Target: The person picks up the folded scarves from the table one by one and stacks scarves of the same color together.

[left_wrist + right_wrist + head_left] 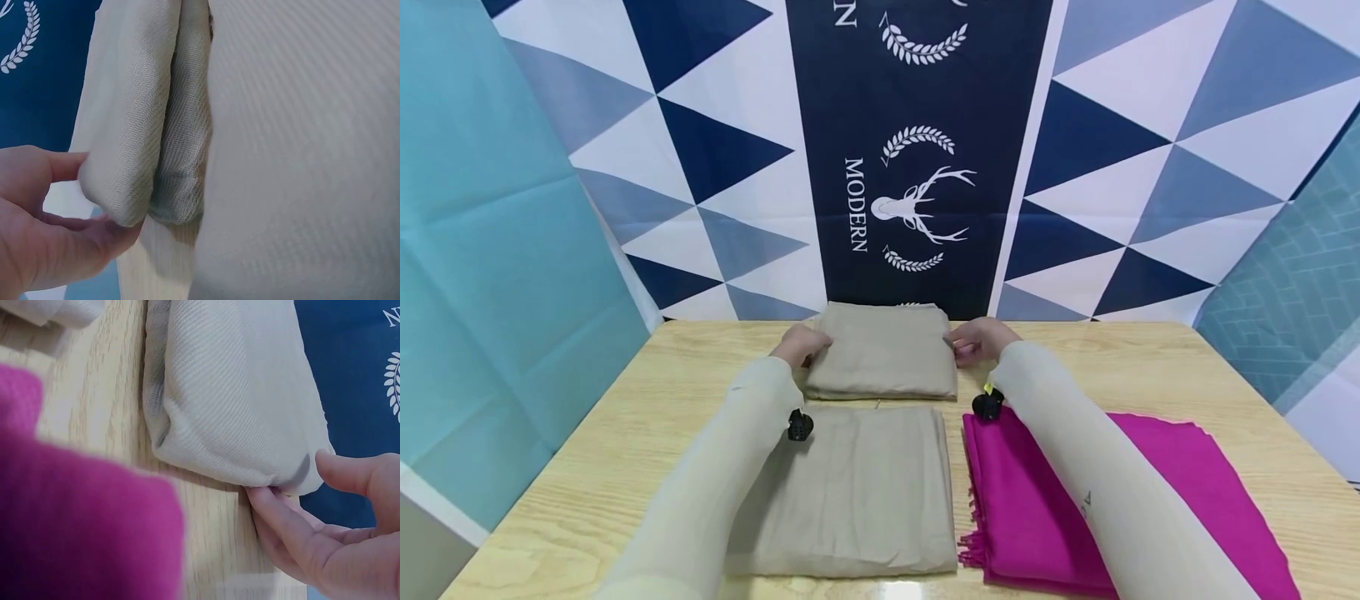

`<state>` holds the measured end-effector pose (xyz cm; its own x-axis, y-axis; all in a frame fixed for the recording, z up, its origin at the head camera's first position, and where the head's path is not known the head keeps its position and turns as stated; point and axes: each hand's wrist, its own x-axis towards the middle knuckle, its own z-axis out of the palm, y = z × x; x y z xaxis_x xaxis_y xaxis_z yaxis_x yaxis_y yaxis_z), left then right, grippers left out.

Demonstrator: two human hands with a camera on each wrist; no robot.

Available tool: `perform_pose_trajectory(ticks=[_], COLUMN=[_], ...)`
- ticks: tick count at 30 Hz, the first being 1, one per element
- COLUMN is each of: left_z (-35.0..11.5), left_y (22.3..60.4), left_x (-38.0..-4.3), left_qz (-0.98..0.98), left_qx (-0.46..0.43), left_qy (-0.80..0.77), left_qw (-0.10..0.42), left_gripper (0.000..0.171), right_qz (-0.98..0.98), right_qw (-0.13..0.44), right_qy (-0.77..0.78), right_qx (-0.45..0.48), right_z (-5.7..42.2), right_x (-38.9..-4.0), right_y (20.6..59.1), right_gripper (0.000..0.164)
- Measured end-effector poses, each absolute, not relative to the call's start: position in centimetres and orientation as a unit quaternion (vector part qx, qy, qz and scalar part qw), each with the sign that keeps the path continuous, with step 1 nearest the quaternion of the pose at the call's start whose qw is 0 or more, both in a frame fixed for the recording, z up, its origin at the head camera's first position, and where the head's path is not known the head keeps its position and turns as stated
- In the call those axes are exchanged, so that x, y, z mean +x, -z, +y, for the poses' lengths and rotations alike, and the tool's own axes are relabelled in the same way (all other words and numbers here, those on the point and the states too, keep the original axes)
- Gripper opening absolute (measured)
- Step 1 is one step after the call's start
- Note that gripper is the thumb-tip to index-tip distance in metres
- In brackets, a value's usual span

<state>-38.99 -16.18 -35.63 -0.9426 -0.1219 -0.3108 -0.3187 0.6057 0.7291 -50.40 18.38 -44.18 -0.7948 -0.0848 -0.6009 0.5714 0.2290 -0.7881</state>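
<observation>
A folded beige cloth [883, 354] lies at the back of the table, close to the wall. My left hand [801, 343] pinches its left edge; in the left wrist view that hand [56, 219] has its thumb and fingers on either side of a thick fold [128, 144]. At the opposite edge is my right hand [983, 340]. The right wrist view has this hand [337, 531] gripping a corner of the cloth [231, 394], thumb on top and fingers tucked beneath. Part of the fingertips is hidden under the fabric.
Nearer me lies another folded beige cloth [865, 500], partly under my left forearm. To its right is a folded magenta scarf [1180, 467] with a fringed edge, below my right forearm. The wooden table [602, 467] meets a patterned wall covering [925, 167] at the back.
</observation>
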Motion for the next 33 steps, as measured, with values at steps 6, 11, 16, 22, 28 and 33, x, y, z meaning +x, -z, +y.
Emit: perform_pose_trajectory(ticks=[6,11,16,22,28,33], left_z=[-17.0,-16.5,-17.0,-17.8,-17.3,-16.6], left_y=[37.5,36.2,34.7,34.9,34.9,35.2], left_x=[-41.9,-40.7,-39.4,-39.9,-40.2,-40.4], left_qz=[0.831,0.783,0.767,0.764,0.751,0.727], left_qx=[-0.109,-0.104,-0.081,-0.036,-0.046,-0.089], left_qy=[-0.511,-0.557,-0.561,-0.558,-0.571,-0.6], left_qw=[0.193,0.256,0.301,0.323,0.328,0.321], left_gripper=[0.045,0.061,0.061,0.021,0.019,0.032], right_qz=[0.73,0.767,0.782,0.754,0.741,0.733], right_qw=[0.293,0.281,0.275,0.272,0.268,0.266], right_qy=[0.6,0.556,0.533,0.561,0.571,0.581], right_qx=[0.15,0.155,0.17,0.207,0.231,0.234], right_z=[18.5,15.5,12.9,13.1,13.6,13.5], right_x=[-51.4,-44.9,-39.4,-40.0,-40.5,-40.4], right_y=[44.5,38.7,34.0,35.0,35.3,35.4], right_gripper=[0.023,0.04,0.051,0.054,0.028,0.027])
